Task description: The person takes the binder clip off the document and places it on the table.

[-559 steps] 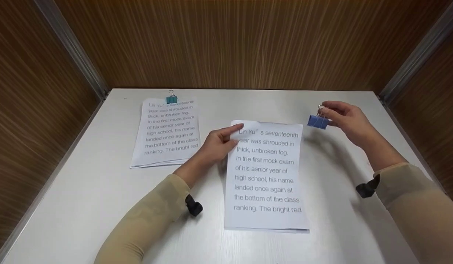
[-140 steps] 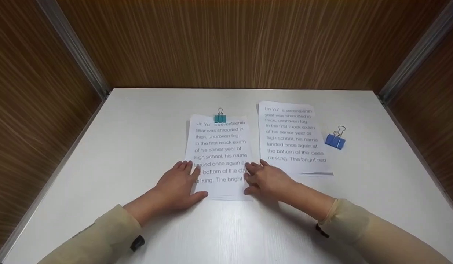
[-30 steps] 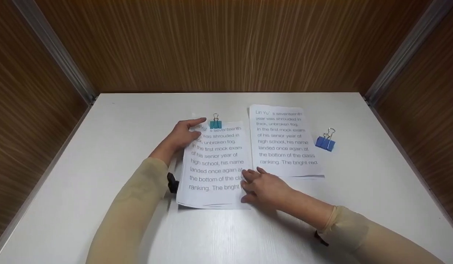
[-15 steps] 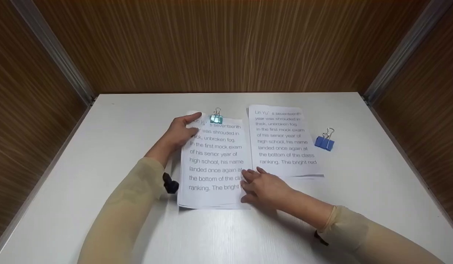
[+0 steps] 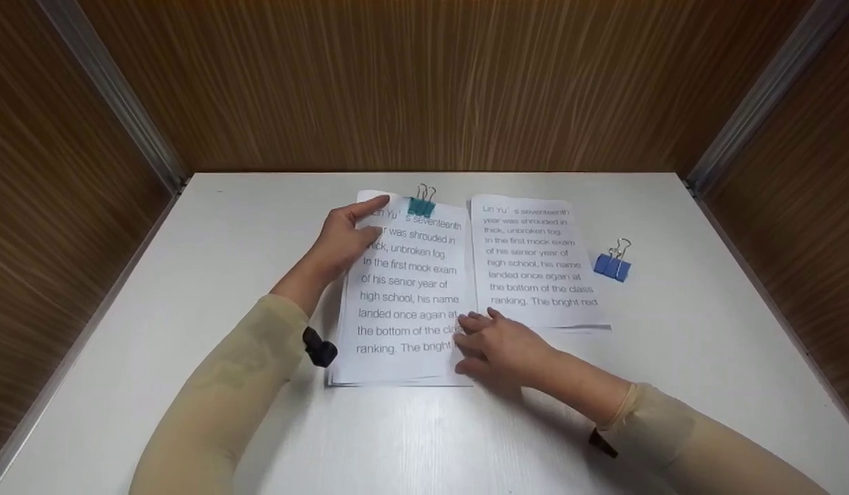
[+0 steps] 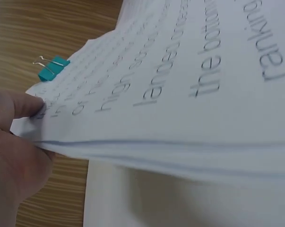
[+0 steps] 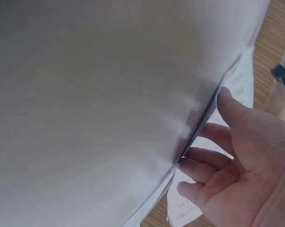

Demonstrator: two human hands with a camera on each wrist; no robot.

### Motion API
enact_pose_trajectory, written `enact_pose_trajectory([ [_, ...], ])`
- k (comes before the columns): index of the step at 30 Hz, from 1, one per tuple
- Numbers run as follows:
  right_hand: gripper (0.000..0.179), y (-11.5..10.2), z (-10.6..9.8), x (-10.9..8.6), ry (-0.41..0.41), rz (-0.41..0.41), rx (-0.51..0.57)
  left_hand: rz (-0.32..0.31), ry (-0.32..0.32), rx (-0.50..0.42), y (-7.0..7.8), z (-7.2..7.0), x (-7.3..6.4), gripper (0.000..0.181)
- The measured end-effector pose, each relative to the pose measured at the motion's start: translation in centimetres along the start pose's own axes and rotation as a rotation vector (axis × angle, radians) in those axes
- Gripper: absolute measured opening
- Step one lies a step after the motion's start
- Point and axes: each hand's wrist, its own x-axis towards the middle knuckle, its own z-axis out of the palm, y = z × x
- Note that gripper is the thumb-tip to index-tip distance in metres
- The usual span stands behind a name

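Observation:
My left hand (image 5: 338,244) pinches the upper left corner of a stack of printed sheets (image 5: 410,289). That end is raised off the table, as the left wrist view shows. A teal binder clip (image 5: 421,206) bites the stack's top edge, its wire handles pointing up. My right hand (image 5: 510,347) touches the stack's lower right edge, fingers loosely bent, thumb toward the bottom. In the right wrist view, the fingertips (image 7: 182,163) meet the sheets' edge. Just right of this stack lies a second stack of the same print (image 5: 534,254), with no clip on it.
A blue binder clip (image 5: 612,267) lies on the white table (image 5: 699,330), right of the second stack. Wood-patterned panels (image 5: 431,89) close off the back and both sides.
Over the last second my left hand has lifted the clipped stack's top end, and the teal clip has risen with it. Earlier, that hand lay at the stack's lower left; the right hand has hardly moved.

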Motion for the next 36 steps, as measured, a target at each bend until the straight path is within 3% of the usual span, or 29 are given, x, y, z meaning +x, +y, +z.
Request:
enact_pose_trajectory([
  [6,0.046,0.1,-1.0,0.3,0.155,-0.081,0.025,0.011,0.021,-0.014,0.0,0.2,-1.2,0.056],
  [12,0.051,1.4,-3.9,0.6,0.292,-0.013,0.117,0.041,0.037,-0.043,0.6,0.1,-2.1,0.055],
  [21,0.065,3.7,-9.4,2.1,0.494,0.115,0.31,0.101,0.008,-0.12,1.1,0.0,-3.3,0.054],
  [28,0.063,4.9,-12.6,4.5,0.509,0.17,0.498,0.137,-0.027,-0.155,1.7,0.3,-3.9,0.051],
  [36,0.058,6.0,-14.2,6.7,0.441,0.153,0.66,0.171,-0.09,-0.221,2.1,1.0,-4.6,0.051],
])
